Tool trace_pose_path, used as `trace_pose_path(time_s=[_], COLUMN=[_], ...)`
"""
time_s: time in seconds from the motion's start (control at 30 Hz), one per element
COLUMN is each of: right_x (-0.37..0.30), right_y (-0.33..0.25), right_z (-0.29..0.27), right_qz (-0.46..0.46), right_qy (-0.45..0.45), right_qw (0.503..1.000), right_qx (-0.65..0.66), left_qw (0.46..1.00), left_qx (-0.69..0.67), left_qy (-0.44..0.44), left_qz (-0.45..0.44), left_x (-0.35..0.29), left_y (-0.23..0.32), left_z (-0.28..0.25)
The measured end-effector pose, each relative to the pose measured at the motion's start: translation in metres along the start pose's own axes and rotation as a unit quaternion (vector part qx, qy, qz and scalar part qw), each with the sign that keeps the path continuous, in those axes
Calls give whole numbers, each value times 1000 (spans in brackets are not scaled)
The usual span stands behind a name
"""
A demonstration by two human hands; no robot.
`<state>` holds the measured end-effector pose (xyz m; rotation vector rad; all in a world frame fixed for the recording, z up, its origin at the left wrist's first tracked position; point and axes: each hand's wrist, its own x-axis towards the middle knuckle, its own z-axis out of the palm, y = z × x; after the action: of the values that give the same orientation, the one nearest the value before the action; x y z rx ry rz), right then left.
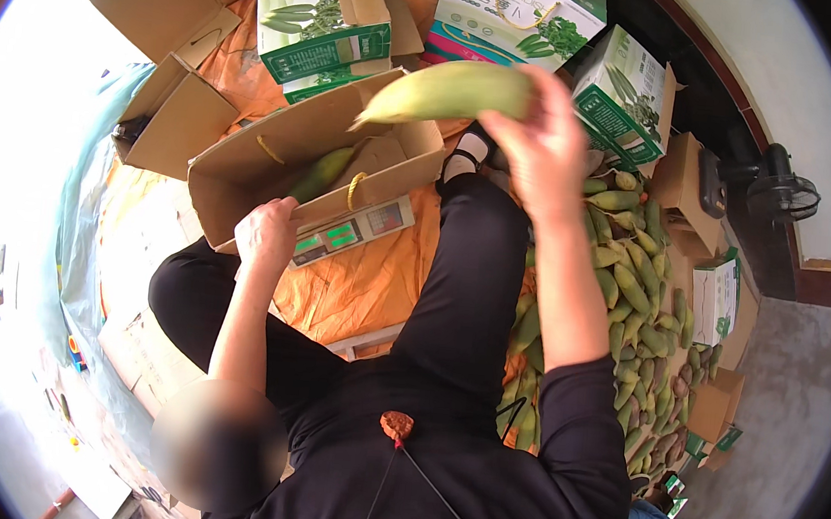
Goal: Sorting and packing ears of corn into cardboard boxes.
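Note:
My right hand (544, 147) is closed round the thick end of a long pale-green radish (440, 92), its tapered tip pointing left. The radish is slightly blurred and hangs above the far right side of an open cardboard carton (382, 195). Inside the carton lies another green radish (322, 174), partly hidden by the walls. At the carton's near left rim, my left hand (268, 232) grips the cardboard, fingers curled over the edge. Yellow rope handles show on the carton's sides. Beneath it sits a digital scale (353, 234) with lit green displays.
To my right, a big heap of green radishes (636, 279) spreads over the floor. Printed green-and-white boxes (330, 54) stand at the far side, with another printed box (623, 95) further right. A small black fan (782, 198) is at the right wall. Orange sheeting (333, 302) covers the ground.

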<state>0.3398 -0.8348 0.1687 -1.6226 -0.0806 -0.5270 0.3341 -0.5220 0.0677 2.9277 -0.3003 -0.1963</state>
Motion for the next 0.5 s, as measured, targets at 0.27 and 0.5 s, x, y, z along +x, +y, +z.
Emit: trace_pose_path(time_s=[0.27,0.5], right_x=[-13,-8], right_y=[79,37], right_z=[97,19], right_qz=[101,95], right_qy=[-140,-183], right_qw=[944,944], right_qx=[-282,-256], left_qw=[1000,999], left_qx=[11,27], left_qy=[-20,-7], left_qz=[-7,-16], left_x=[3,1], left_y=[7,1], left_z=[-4,-3])
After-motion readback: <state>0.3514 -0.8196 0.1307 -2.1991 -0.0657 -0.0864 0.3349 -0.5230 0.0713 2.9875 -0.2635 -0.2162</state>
